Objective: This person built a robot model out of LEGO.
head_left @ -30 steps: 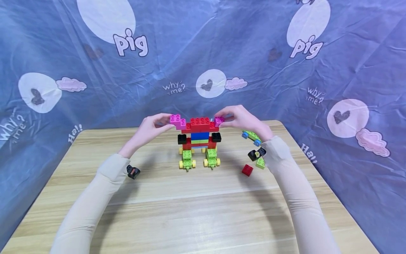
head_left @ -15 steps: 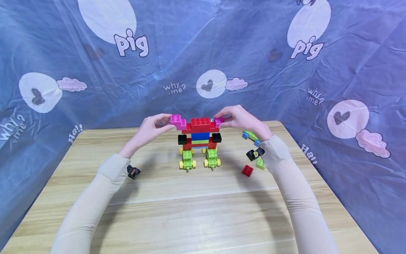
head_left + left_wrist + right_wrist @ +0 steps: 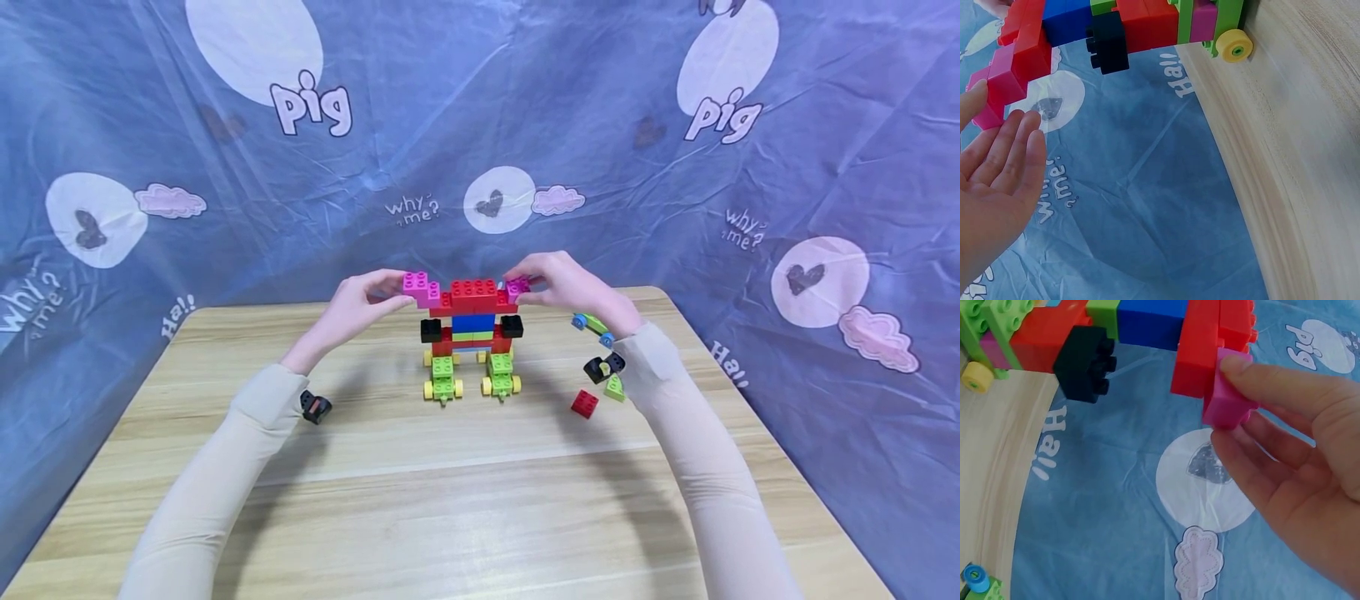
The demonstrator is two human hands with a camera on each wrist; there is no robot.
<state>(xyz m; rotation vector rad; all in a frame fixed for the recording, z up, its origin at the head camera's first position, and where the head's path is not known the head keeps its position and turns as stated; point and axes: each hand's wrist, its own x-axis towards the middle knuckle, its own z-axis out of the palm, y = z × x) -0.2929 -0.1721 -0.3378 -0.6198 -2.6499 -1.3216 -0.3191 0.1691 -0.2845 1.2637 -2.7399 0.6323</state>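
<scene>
A toy-brick figure (image 3: 473, 320) stands at the back middle of the table, with red, blue and black bricks above green wheeled bases (image 3: 442, 368). My left hand (image 3: 363, 296) pinches stepped pink bricks (image 3: 417, 286) at the figure's upper left end; the left wrist view shows the thumb on the outermost pink brick (image 3: 988, 112). At the upper right end, my right hand (image 3: 562, 283) grips another pink brick (image 3: 1229, 403) between thumb and fingers, beside the red brick (image 3: 1197, 356). Black bricks (image 3: 431, 329) jut out lower on both sides.
On the table (image 3: 480, 500), a red brick (image 3: 585, 403), a green brick (image 3: 614, 387), a black piece (image 3: 603, 367) and a green piece with blue wheels (image 3: 592, 328) lie at the right. Another black piece (image 3: 316, 407) lies near the left sleeve. A blue cloth (image 3: 480, 108) hangs behind.
My right hand has shifted slightly left and its fingers cover a little more of the right pink brick. The left hand and the figure look almost unmoved.
</scene>
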